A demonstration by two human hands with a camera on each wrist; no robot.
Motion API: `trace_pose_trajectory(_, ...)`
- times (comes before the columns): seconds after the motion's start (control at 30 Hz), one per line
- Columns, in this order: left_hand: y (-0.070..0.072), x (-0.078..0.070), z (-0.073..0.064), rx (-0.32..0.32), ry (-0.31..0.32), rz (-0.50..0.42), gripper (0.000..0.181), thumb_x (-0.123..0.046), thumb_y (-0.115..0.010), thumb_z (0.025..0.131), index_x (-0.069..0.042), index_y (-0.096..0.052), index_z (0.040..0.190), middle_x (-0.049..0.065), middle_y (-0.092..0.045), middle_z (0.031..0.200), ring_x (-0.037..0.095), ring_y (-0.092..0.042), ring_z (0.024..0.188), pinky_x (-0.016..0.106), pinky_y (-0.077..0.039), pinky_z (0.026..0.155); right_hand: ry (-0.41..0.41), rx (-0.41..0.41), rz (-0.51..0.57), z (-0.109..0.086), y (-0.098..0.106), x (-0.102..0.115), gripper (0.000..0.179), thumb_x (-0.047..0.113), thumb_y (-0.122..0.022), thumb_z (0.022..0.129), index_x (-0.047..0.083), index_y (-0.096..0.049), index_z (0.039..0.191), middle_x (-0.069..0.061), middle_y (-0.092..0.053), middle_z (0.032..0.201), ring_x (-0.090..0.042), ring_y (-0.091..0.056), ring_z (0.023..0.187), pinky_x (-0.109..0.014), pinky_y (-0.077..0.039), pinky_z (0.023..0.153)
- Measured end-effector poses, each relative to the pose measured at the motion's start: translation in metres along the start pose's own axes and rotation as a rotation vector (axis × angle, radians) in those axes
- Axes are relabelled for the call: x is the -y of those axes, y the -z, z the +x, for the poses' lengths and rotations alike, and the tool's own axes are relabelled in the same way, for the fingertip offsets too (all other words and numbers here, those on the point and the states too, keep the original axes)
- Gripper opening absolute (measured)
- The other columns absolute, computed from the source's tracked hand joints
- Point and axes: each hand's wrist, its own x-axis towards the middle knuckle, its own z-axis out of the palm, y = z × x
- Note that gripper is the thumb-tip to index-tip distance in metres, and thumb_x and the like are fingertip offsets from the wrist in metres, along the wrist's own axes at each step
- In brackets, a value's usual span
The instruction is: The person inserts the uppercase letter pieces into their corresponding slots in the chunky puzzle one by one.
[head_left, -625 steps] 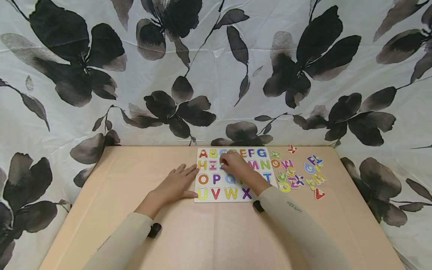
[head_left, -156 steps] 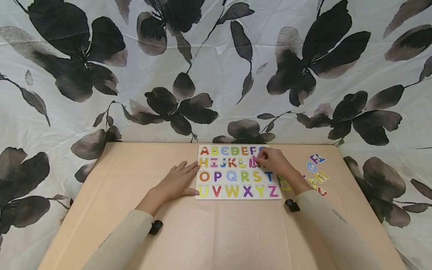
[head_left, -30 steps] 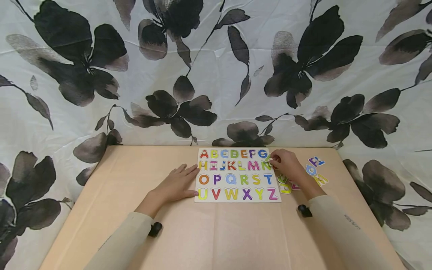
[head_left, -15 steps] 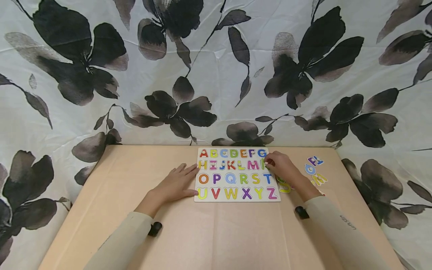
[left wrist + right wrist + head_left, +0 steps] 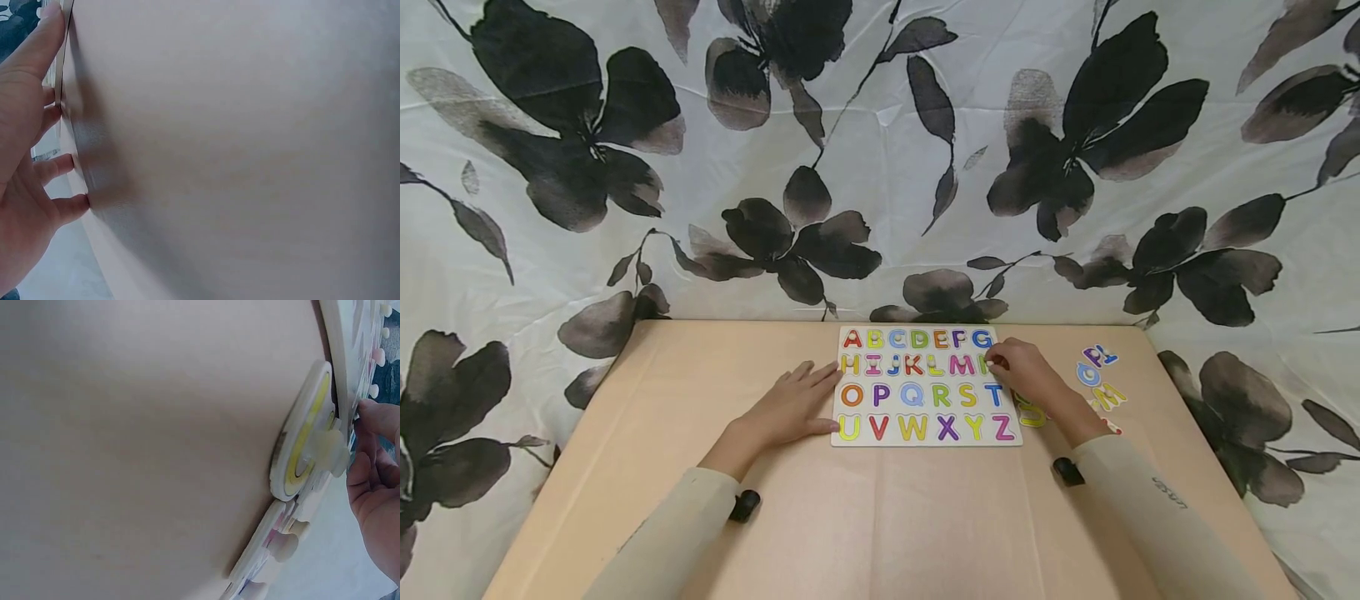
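Observation:
The alphabet puzzle board (image 5: pixel 895 442), white with coloured letters, lies near the table's far edge. My left hand (image 5: pixel 793 404) rests at its left side, fingers spread and touching the edge; the left wrist view shows the fingertips (image 5: pixel 80 201) on the table and the thumb against the board. My right hand (image 5: pixel 1028 375) pinches a green letter N piece (image 5: pixel 983 364) over the N spot, at the right end of the second row. The fingers hide most of that piece. Knobbed pieces sit in the top row and along the second row.
Loose letter pieces lie right of the board: a yellow one (image 5: pixel 1032 417) partly under the right hand, a blue one (image 5: pixel 1088 374), a yellow M-like one (image 5: pixel 1108 397) and a purple P (image 5: pixel 1094 358). A floral cloth (image 5: pixel 917 150) hangs behind the table.
Over the longer span, the right hand has filled second-row spots and the loose pile has shrunk. In the last second it has brought the N piece left onto its spot. The left hand stays put.

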Motion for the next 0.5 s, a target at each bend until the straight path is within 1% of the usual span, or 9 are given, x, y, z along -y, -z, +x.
trace_pose_trajectory(0.17, 0.001, 0.0, 0.0, 0.016, 0.001, -0.002, 0.095, -0.063, -0.069, 0.089, -0.017, -0.032, 0.164, 0.004, -0.028, 0.171, 0.045, -0.025, 0.155, 0.066, -0.027, 0.122, -0.029, -0.004, 0.012, -0.005, -0.002, 0.003, 0.024, 0.011, -0.071, 0.098, 0.002, -0.072, 0.121, -0.01, -0.064, 0.102, -0.022, -0.058, 0.088, -0.035, -0.056, 0.081)
trace_pose_trajectory(0.33, 0.0, 0.001, -0.001, 0.009, -0.014, 0.01, 0.096, -0.062, -0.071, 0.089, -0.014, -0.033, 0.163, 0.006, -0.029, 0.171, 0.046, -0.027, 0.154, 0.067, -0.029, 0.12, -0.053, 0.004, 0.022, -0.009, -0.003, 0.005, 0.029, 0.012, -0.068, 0.1, 0.003, -0.069, 0.128, -0.011, -0.062, 0.107, -0.023, -0.058, 0.092, -0.035, -0.056, 0.083)
trace_pose_trajectory(0.5, 0.0, 0.001, -0.003, 0.004, -0.024, 0.015, 0.096, -0.062, -0.071, 0.088, -0.014, -0.034, 0.163, 0.006, -0.03, 0.17, 0.046, -0.028, 0.153, 0.068, -0.029, 0.12, -0.072, -0.02, 0.048, -0.016, 0.004, 0.0, 0.032, 0.013, -0.067, 0.101, 0.004, -0.065, 0.132, -0.012, -0.062, 0.111, -0.025, -0.058, 0.097, -0.04, -0.057, 0.088)
